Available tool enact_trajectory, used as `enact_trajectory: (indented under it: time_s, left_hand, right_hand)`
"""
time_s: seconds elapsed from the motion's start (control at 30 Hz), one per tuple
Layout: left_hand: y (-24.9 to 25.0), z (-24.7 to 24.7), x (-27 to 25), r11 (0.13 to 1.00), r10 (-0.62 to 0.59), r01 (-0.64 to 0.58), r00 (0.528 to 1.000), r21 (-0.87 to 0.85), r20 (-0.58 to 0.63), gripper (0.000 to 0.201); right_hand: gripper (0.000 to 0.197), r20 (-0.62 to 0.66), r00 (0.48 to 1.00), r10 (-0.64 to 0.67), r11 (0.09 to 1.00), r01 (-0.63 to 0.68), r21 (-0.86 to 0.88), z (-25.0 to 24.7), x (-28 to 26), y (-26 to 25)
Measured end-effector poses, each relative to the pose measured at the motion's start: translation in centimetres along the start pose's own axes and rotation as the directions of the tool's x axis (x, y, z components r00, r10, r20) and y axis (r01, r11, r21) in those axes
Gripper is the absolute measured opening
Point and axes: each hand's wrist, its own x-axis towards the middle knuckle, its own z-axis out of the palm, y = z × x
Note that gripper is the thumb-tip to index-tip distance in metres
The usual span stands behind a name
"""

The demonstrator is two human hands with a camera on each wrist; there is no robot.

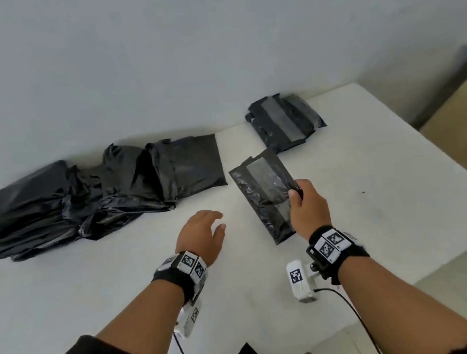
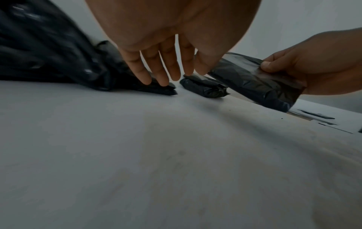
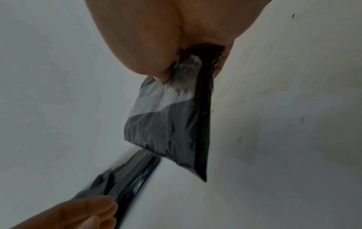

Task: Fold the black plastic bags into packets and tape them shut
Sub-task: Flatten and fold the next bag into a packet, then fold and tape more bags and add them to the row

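On the white tabletop (image 1: 380, 217), the largest item is the heap of loose, unfolded black plastic bags (image 1: 80, 197) at far left, which I judge to be work remaining. At the far right edge lies a small stack of finished black packets banded with clear tape (image 1: 284, 124). My right hand (image 1: 308, 211) pinches one flat taped black packet (image 1: 264, 196) above the table, seemingly complete and ready to stack. My left hand (image 1: 204, 234) hovers with fingers spread and relaxed, holding nothing.
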Motion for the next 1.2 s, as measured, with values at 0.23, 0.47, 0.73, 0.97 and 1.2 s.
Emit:
enact_trajectory:
  time_s: [0.23, 0.47, 0.73, 0.97, 1.2]
  left_hand:
    - [8.8, 4.1, 7.0, 0.998, 0.059, -0.059, 0.996, -0.003, 0.07, 0.029]
    - [14.1, 7.7, 11.5, 0.997, 0.07, -0.075, 0.987, 0.03, 0.142, 0.031]
    - [16.3, 11.0, 14.7, 0.991, 0.107, -0.122, 0.971, 0.06, 0.213, 0.032]
    - [17.6, 12.9, 16.7, 0.945, 0.107, -0.175, 0.964, 0.278, 0.244, 0.058]
    - [15.7, 14.5, 16.5, 0.896, 0.023, -0.185, 0.927, 0.402, 0.375, 0.082]
  right_hand:
    - [0.02, -0.224, 0.949, 0.222, 0.974, -0.225, 0.014, -7.6, 7.7, 6.5]
    - [0.023, -0.224, 0.876, 0.426, 0.901, -0.434, 0.017, -12.3, 14.5, 10.9]
    - [0.035, -0.193, 0.878, 0.437, 0.881, -0.462, -0.105, -12.4, 18.5, 13.6]
    - [0.056, 0.122, 0.985, 0.123, 0.762, -0.015, -0.648, -9.2, 14.0, 12.8]
    - [0.066, 0.25, 0.947, 0.202, 0.72, 0.029, -0.693, -9.2, 18.5, 14.3]
